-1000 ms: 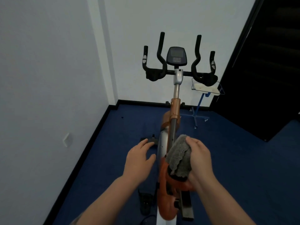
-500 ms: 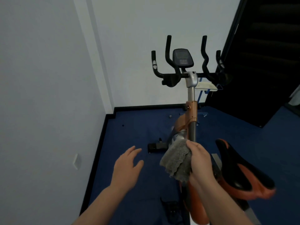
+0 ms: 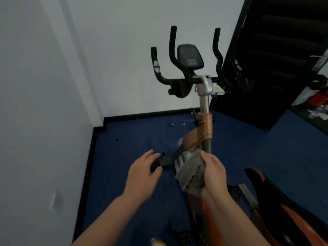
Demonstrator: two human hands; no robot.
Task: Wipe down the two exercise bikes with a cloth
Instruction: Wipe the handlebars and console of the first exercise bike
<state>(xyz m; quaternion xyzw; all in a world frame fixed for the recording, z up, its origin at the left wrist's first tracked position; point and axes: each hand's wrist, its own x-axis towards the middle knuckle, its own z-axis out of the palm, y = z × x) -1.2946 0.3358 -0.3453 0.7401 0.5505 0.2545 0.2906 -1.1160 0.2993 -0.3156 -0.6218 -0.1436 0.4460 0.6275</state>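
The cloth (image 3: pixel 192 172), grey and scallop-edged, is bunched in the right hand (image 3: pixel 213 174), whose fingers (image 3: pixel 210 158) curl over its top and pinch it against the palm. It hangs just in front of the exercise bike (image 3: pixel 204 132), at the low part of the frame where the orange cover meets the grey post; whether it touches the metal there cannot be told. The left hand (image 3: pixel 142 176) hovers to the left of the cloth with fingers (image 3: pixel 150 157) relaxed and slightly spread, holding nothing, above the blue floor (image 3: pixel 124 157) and in front of the bike's black front foot (image 3: pixel 162 162).

Up from the hands, the grey post rises to a silver clamp, the black handlebars (image 3: pixel 173 50) with their four upturned grips, and a dark console (image 3: pixel 190 56) between them. At the lower right the black and orange saddle (image 3: pixel 276 197) sticks into view, with the orange frame running down beneath the right forearm. The bike stands in a corner of white walls (image 3: pixel 44 86) with a black skirting; a dark panelled door (image 3: pixel 275 59) is behind the handlebars on the right. A small white tray on a blue stand (image 3: pixel 219 89) shows just behind the clamp.
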